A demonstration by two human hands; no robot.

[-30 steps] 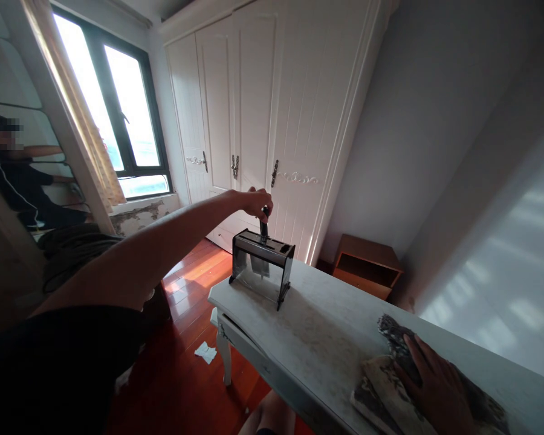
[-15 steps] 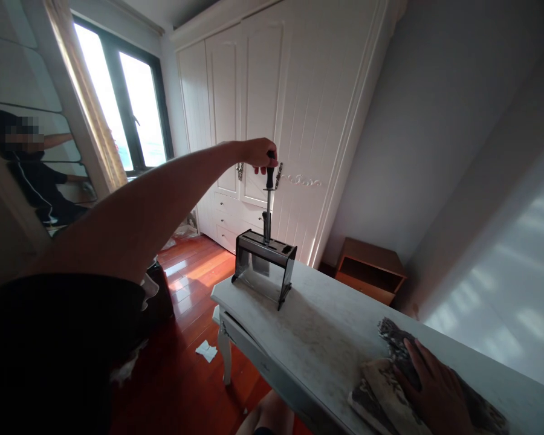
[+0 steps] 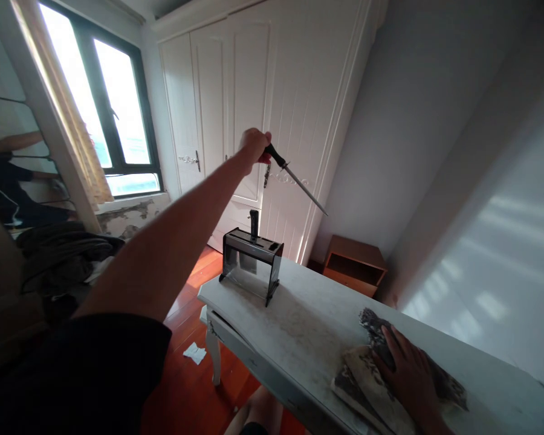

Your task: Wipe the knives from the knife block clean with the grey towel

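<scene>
Left hand (image 3: 255,147) closed around black handle of honing rod (image 3: 304,191); thin metal shaft slants down to right, pointed tip in air, apart from knife block (image 3: 265,243). Block: clear see-through panels, dark shiny slotted top, black end frames; stands upright near left end of white desk (image 3: 308,320). Black knife handle (image 3: 254,223) rises from top slot. Right hand (image 3: 405,362) lies open on crumpled patterned cloth (image 3: 351,386), soft and fuzzy, near front edge. Wide strip of desk top separates block and cloth. Behind: white panelled wardrobe (image 3: 308,103), brown wooden nightstand (image 3: 358,251).
</scene>
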